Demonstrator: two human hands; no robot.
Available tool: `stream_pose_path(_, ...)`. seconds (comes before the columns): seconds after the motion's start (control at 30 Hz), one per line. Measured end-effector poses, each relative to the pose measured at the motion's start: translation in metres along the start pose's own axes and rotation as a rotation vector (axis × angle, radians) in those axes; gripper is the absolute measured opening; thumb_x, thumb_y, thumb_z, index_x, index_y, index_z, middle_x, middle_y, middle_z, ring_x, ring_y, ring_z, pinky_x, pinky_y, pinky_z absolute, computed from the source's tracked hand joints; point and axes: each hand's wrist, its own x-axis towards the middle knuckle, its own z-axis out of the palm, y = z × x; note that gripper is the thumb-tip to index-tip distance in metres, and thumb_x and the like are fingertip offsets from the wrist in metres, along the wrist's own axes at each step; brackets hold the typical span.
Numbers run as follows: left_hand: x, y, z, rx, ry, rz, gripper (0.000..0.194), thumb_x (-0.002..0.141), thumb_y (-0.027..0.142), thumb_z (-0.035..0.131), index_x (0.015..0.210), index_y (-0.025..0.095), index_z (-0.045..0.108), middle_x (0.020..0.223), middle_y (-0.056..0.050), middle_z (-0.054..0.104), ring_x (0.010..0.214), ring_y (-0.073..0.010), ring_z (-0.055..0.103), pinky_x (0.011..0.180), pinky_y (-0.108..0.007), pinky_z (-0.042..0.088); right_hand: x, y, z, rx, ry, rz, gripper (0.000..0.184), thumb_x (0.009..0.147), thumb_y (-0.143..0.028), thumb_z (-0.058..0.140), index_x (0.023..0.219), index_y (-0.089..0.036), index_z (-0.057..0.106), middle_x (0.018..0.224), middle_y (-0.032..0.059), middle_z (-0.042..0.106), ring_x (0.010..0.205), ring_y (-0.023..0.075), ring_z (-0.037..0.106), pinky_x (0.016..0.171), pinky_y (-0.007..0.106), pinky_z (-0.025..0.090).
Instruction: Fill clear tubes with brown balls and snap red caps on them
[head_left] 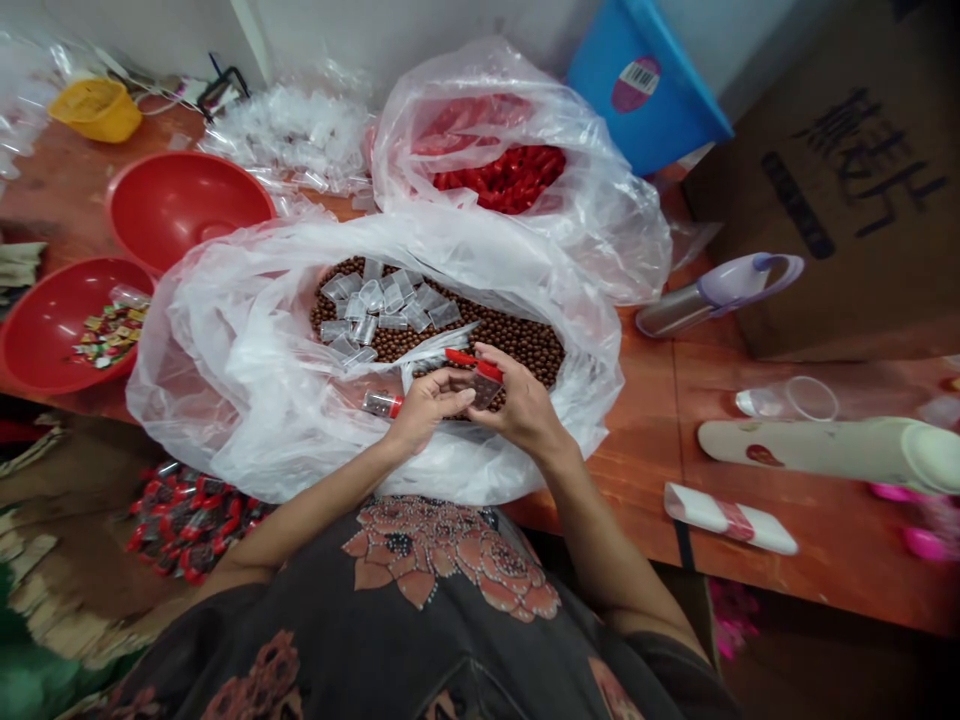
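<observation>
My right hand [523, 408] is closed around a small clear container [486, 388] with a red flip lid, which stands open. Dark brown contents show through its wall. My left hand [429, 408] has its thumb and fingers pressed together against the container's left side; its exact grip is partly hidden. Below both hands spread brown beads [517, 340] in a plastic-lined bowl, with several clear empty tubes [394, 295] lying on top. A red-capped container [382, 403] lies on the plastic liner [247, 350], just left of my left hand.
Behind is a plastic bag [622, 230] of red caps [517, 180]. Red bowls [191, 200] stand at left, one holding wrapped pieces [112, 335]. Filled containers [191, 520] lie in a box below left. A steel bottle [675, 310], a pale flask [810, 450] and a carton [840, 260] are at right.
</observation>
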Motion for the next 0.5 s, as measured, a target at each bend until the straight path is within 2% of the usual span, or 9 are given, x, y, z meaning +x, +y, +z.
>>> stream_pose_path(0.13, -0.001, 0.003, 0.001, 0.048, -0.025, -0.007, 0.032, 0.067, 0.025, 0.081, 0.097, 0.016, 0.072, 0.094, -0.006, 0.074, 0.084, -0.0147, 0.067, 0.084, -0.032, 0.052, -0.004, 0.002, 0.006, -0.055, 0.051, 0.053, 0.065, 0.077, -0.034, 0.070, 0.135, -0.024, 0.043, 0.127, 0.0140, 0.066, 0.113, 0.0299, 0.065, 0.094, 0.050, 0.052)
stream_pose_path(0.3, -0.001, 0.005, 0.000, 0.035, -0.054, -0.053, 0.033, 0.067, 0.026, 0.081, 0.096, 0.015, 0.070, 0.091, -0.005, 0.073, 0.081, -0.0142, 0.066, 0.082, -0.030, 0.052, -0.006, 0.001, 0.012, -0.107, 0.033, 0.235, 0.060, 0.068, -0.042, 0.073, 0.122, -0.024, 0.052, 0.112, 0.0122, 0.070, 0.098, 0.0311, 0.068, 0.086, 0.048, 0.054)
stream_pose_path(0.4, -0.002, 0.003, -0.001, -0.015, -0.028, -0.093, 0.033, 0.067, 0.026, 0.082, 0.095, 0.016, 0.069, 0.088, -0.003, 0.071, 0.078, -0.0122, 0.065, 0.077, -0.027, 0.052, -0.004, -0.003, 0.010, -0.041, 0.021, 0.213, 0.060, 0.072, -0.037, 0.072, 0.127, -0.025, 0.050, 0.116, 0.0115, 0.067, 0.104, 0.0299, 0.066, 0.090, 0.047, 0.053)
stream_pose_path(0.5, -0.004, 0.002, -0.003, -0.024, 0.000, -0.083, 0.032, 0.068, 0.027, 0.082, 0.095, 0.015, 0.068, 0.086, -0.003, 0.070, 0.078, -0.0114, 0.063, 0.076, -0.025, 0.051, -0.002, -0.007, 0.007, 0.110, -0.028, 0.131, 0.070, 0.076, -0.036, 0.073, 0.138, -0.026, 0.042, 0.131, 0.0121, 0.059, 0.120, 0.0289, 0.059, 0.099, 0.047, 0.050)
